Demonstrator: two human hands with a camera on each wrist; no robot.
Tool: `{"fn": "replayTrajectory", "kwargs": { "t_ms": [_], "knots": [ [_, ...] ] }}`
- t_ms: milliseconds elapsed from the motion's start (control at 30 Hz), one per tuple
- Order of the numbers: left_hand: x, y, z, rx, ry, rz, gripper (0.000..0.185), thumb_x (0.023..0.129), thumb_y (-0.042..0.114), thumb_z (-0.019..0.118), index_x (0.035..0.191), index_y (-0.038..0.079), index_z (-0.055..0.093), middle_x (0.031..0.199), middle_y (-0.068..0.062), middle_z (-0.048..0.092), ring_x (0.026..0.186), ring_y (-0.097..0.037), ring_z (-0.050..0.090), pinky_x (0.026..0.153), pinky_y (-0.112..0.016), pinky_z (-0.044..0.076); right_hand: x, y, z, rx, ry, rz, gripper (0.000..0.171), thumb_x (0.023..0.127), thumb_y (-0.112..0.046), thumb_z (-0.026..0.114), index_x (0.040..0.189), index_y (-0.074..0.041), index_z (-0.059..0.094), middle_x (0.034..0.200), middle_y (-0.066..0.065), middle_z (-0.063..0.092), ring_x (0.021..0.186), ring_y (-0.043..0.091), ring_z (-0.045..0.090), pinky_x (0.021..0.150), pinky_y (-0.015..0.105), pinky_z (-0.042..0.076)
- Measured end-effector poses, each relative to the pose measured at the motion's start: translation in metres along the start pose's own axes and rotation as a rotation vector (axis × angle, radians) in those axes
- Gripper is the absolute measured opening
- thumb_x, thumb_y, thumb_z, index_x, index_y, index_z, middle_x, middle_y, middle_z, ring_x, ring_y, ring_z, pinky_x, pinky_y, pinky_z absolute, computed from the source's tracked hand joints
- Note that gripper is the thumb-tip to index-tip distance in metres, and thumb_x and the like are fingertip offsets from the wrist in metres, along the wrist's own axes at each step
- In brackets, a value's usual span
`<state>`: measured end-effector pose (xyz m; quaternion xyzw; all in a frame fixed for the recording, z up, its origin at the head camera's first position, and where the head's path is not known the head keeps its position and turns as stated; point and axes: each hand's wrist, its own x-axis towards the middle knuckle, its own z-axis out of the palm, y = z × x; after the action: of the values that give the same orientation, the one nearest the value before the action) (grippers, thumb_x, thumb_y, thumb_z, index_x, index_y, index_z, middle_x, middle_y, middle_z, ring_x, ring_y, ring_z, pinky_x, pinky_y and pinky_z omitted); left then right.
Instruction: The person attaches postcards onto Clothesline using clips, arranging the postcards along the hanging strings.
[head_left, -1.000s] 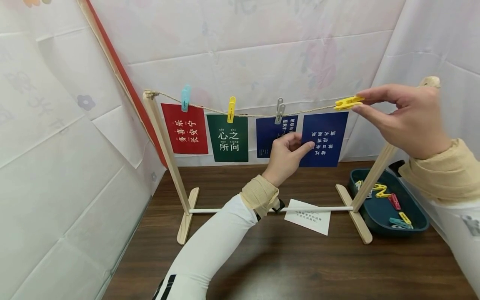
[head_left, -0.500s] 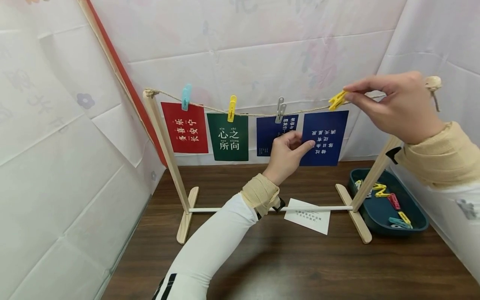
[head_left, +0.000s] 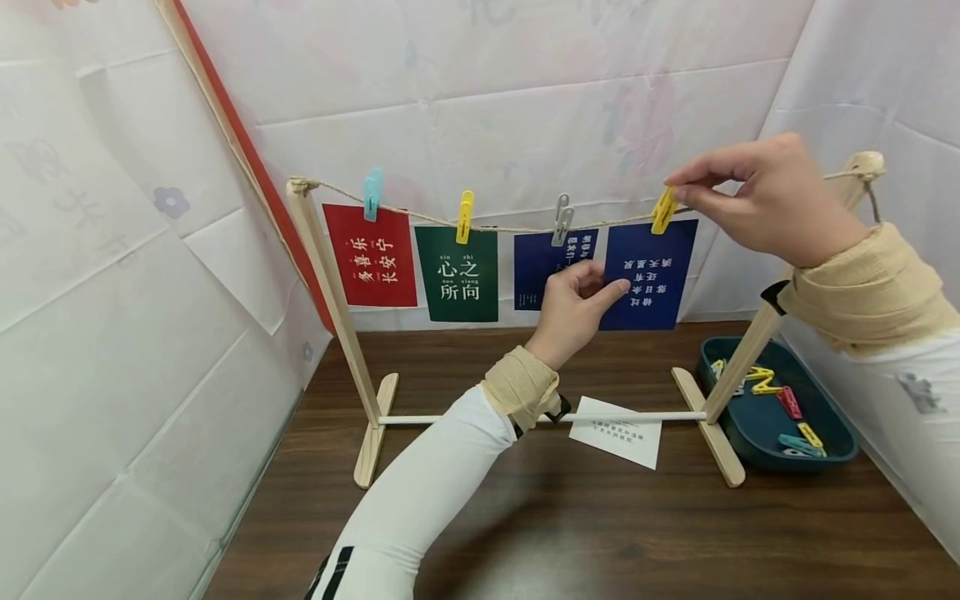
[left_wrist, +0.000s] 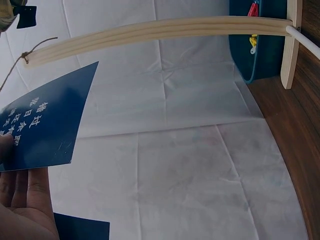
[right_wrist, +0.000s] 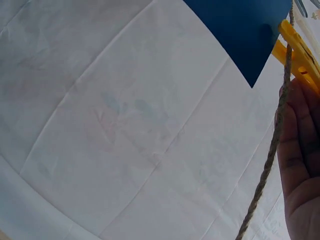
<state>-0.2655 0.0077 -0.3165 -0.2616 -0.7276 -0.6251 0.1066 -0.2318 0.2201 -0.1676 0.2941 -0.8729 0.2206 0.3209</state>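
My left hand pinches the left edge of a blue card with white writing, holding it up against the rope. In the left wrist view the thumb lies over the card and the fingers behind it. My right hand pinches a yellow clothespin at the card's top edge. The right wrist view shows this clothespin straddling the rope, its tips right at the card's edge. Left of it, a second blue card, partly hidden by my left hand, hangs from a grey clothespin.
A green card and a red card hang further left on the wooden stand. A white card lies on the table by the crossbar. A dark green basin with several clothespins stands behind the right foot.
My right hand has moved left along the rope with the yellow clothespin, turning it from nearly level to upright at the card's top edge. The left hand has stayed in place.
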Motion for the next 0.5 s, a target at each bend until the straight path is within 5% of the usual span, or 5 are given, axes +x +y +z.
{"fn": "replayTrajectory", "kwargs": {
  "t_ms": [500],
  "knots": [
    [-0.0028, 0.0067, 0.0002, -0.031, 0.008, -0.024, 0.023, 0.1, 0.012, 0.079, 0.115, -0.005, 0.074, 0.107, -0.023, 0.079, 0.083, 0.001, 0.06, 0.077, -0.012, 0.051, -0.0012, 0.0033, -0.0002, 0.003, -0.119, 0.09, 0.021, 0.102, -0.007, 0.074, 0.121, -0.001, 0.08, 0.103, 0.018, 0.081, 0.083, -0.017, 0.053, 0.076, 0.002, 0.04]
  ]
}}
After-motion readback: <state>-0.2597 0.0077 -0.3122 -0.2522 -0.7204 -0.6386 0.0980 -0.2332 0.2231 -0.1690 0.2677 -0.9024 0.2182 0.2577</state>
